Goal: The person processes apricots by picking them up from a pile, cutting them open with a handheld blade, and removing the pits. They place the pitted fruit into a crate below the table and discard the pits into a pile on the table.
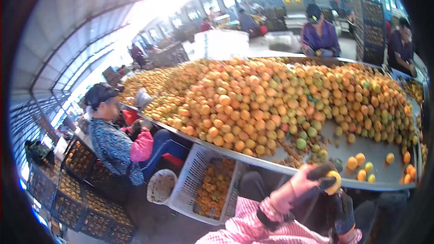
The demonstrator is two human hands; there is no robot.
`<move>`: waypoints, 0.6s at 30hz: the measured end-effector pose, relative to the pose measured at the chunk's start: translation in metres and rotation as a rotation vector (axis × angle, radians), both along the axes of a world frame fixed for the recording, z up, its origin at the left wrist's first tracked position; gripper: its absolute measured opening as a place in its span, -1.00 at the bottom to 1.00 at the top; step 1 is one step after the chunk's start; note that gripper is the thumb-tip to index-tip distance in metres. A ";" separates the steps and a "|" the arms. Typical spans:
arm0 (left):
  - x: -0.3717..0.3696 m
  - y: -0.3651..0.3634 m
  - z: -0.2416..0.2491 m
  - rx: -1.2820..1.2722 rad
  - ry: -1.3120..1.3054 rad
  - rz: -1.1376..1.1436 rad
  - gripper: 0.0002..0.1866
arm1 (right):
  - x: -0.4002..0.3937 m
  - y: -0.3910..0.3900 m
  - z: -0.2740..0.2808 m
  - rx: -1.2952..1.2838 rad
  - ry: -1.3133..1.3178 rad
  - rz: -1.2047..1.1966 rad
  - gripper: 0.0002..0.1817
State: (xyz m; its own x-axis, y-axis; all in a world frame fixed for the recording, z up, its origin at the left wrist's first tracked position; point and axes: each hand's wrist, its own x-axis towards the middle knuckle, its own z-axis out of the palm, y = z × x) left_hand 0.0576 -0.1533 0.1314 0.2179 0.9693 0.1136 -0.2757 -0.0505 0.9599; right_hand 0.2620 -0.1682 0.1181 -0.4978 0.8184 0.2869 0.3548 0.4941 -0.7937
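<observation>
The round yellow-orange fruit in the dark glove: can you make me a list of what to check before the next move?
1. Is the round yellow-orange fruit held? Ok: the dark-gloved left hand grips it.
2. Is the dark-gloved right hand near? Ok: it is just below the fruit.
3. Does the right hand hold a tool? Cannot tell: too blurred and dark.
4. Is there room in the white perforated plastic crate? Ok: the orange fruit inside lies below its rim.
5. Is the grey metal table free of scraps? Not ok: small brown scraps lie beside the pile.
</observation>
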 end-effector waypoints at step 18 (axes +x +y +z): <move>-0.023 -0.008 0.017 -0.071 -0.263 0.048 -0.53 | -0.006 0.025 0.030 -0.113 0.162 0.303 -0.70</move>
